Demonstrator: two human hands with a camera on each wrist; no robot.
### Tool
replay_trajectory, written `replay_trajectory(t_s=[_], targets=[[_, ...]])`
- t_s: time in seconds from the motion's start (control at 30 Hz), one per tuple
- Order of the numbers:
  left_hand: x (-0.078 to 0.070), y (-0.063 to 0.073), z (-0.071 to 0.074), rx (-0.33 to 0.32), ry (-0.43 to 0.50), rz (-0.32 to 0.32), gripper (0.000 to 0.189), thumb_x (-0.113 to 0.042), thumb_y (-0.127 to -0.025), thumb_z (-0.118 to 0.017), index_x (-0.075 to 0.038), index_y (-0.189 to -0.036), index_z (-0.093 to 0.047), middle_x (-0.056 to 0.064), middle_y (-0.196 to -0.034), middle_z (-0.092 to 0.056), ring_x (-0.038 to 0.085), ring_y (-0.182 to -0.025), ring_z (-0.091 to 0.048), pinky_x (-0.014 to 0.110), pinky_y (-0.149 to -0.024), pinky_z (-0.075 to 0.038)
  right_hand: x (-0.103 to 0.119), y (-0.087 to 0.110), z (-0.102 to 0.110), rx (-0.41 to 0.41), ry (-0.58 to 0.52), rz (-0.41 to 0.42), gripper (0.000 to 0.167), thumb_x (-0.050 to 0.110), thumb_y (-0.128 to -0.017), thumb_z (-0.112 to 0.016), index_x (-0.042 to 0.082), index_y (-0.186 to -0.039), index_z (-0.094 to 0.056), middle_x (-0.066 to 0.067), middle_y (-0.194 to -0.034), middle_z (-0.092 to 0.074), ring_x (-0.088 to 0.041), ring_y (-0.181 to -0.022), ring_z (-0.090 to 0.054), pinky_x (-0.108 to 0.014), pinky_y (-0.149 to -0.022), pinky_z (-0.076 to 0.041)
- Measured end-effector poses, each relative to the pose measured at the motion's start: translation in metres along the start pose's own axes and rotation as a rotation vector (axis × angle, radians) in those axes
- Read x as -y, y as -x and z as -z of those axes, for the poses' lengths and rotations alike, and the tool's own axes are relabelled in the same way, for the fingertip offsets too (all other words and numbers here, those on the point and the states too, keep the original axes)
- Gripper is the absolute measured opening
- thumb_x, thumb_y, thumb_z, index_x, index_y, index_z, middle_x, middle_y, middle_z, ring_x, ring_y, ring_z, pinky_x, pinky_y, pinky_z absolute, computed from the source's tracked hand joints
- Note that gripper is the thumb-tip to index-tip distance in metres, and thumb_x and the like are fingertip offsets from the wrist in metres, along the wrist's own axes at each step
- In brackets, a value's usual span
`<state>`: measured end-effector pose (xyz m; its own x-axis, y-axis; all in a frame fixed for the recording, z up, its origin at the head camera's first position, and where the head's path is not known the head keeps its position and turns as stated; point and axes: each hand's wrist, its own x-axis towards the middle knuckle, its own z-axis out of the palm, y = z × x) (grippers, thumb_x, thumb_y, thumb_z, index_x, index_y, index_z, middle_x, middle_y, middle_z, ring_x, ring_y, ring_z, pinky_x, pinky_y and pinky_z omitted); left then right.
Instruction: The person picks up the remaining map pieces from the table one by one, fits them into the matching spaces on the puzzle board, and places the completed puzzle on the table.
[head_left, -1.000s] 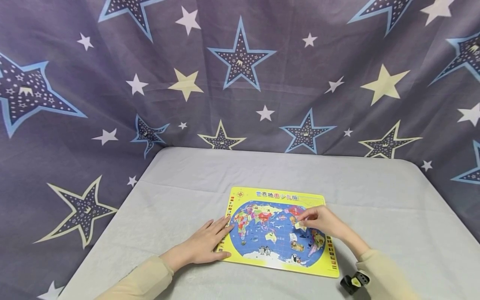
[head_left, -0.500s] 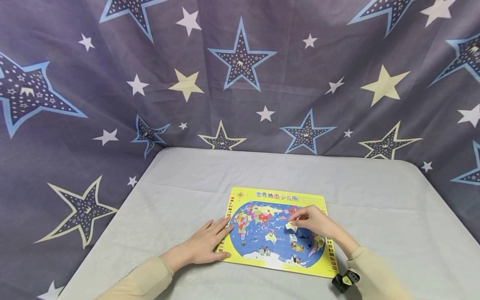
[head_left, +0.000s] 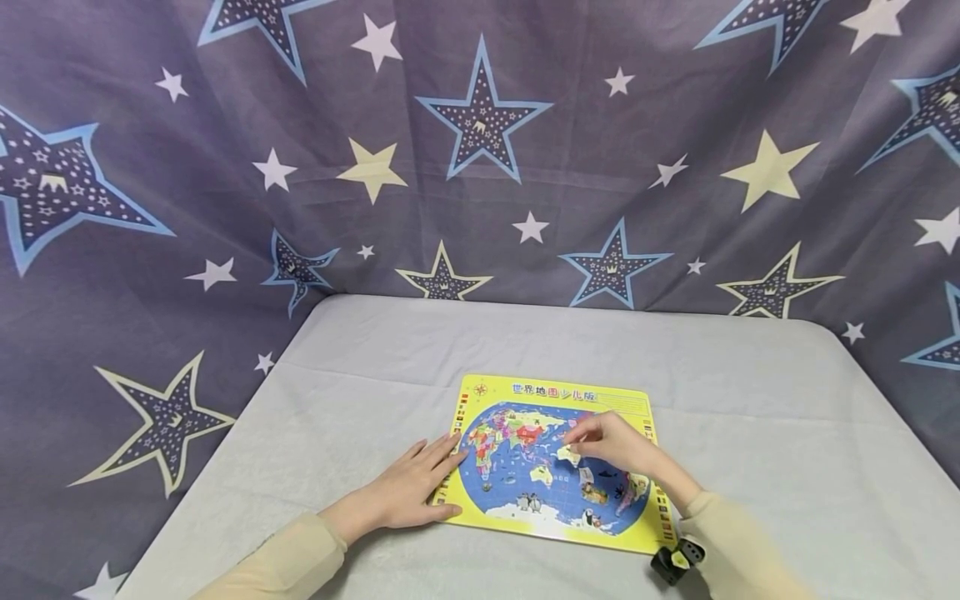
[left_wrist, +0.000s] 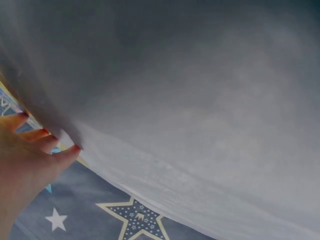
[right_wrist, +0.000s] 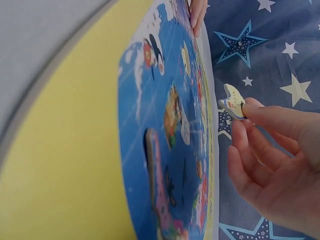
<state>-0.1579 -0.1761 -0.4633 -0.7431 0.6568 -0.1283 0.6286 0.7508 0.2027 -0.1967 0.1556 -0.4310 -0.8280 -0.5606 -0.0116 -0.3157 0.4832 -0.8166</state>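
Observation:
A yellow-bordered world map puzzle board (head_left: pixel 633 540) lies flat on the table. My left hand (head_left: pixel 408 485) rests at its left edge, fingers spread and relaxed, fingertips on the border. Above the map's blue middle, my right hand (head_left: pixel 617 446) pinches a small pale-yellow puzzle piece (right_wrist: pixel 233 102) between thumb and fingertips. In the right wrist view that piece is tilted and held clear of the board. Just left of it in the head view, a pale-yellow land shape (head_left: pixel 541 475) shows on the map. The right hand covers part of the map's upper right.
A grey cloth (head_left: pixel 375 350) covers the table under the board. Behind it hangs a dark curtain (head_left: pixel 570 192) with stars. A small black device (head_left: pixel 670 565) is strapped at the right wrist, near the board's lower right corner.
My right hand has moved left across the map with the puzzle piece, from the right side toward the middle. The left hand and the board have stayed put.

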Motion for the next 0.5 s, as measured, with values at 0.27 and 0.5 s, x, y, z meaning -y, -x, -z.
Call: replay_trajectory(t_s=[0.27,0.5], targets=[[0.000,0.000,0.001,-0.002,0.004,-0.008,0.076,-0.063,-0.084,-0.035,-0.013,-0.141,-0.024,0.008,-0.148,-0.012,0.022,-0.134,-0.012,0.046,-0.106,-0.016,0.005,-0.002,-0.007,0.013,-0.007,0.026,0.012,0.003,-0.080,-0.060,0.002,-0.090,-0.068,-0.005,-0.084,-0.063,-0.011,-0.072,-0.058,-0.022,-0.064,-0.049],[0.001,0.000,-0.001,-0.010,-0.012,-0.009,0.077,-0.064,-0.084,-0.034,-0.013,-0.141,-0.024,0.007,-0.148,-0.012,0.022,-0.134,-0.012,0.046,-0.106,-0.016,0.005,-0.006,-0.011,0.033,-0.015,0.040,0.012,0.004,-0.080,-0.061,0.004,-0.090,-0.069,-0.004,-0.083,-0.066,-0.014,-0.071,-0.060,-0.021,-0.063,-0.049]])
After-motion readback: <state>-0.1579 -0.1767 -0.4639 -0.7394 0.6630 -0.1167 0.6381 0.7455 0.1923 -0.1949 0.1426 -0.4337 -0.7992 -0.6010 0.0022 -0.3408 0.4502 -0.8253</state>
